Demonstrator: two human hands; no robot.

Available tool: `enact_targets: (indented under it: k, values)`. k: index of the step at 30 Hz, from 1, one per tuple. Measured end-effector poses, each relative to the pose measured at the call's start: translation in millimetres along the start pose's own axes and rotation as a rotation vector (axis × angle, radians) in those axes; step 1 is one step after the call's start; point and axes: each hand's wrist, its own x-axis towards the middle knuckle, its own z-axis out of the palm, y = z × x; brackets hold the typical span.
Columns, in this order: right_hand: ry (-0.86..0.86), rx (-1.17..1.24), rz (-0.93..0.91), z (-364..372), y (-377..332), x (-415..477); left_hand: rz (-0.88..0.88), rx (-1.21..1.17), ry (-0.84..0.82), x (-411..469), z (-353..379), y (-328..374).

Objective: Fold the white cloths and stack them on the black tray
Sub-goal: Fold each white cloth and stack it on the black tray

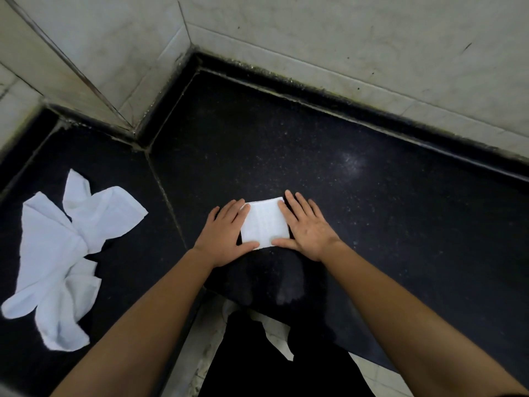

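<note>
we see a black speckled counter under everything. a heap of loose white cloths lies well to the left of the folded white cloth. our left hand lies flat on that folded cloth's left edge, our right hand flat on its right edge, fingers straight, both thumbs pressing its near edge.
</note>
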Motion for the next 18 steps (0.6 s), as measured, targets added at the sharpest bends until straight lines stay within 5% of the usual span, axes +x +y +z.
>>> enact_targets:
  k: [8,14,18]
  values:
    - [0.294,0.338,0.272,22.3,-19.8,-42.9,-0.343,-0.284,0.217,-48.2,7.3,43.9]
    - [0.264,0.454,0.284,21.3,-30.4,-40.8,-0.518,-0.565,0.216,-79.8,15.8,64.0]
    - [0.228,0.81,0.396,13.8,-40.7,-38.6,-0.565,-0.671,0.173,-85.8,14.0,64.7]
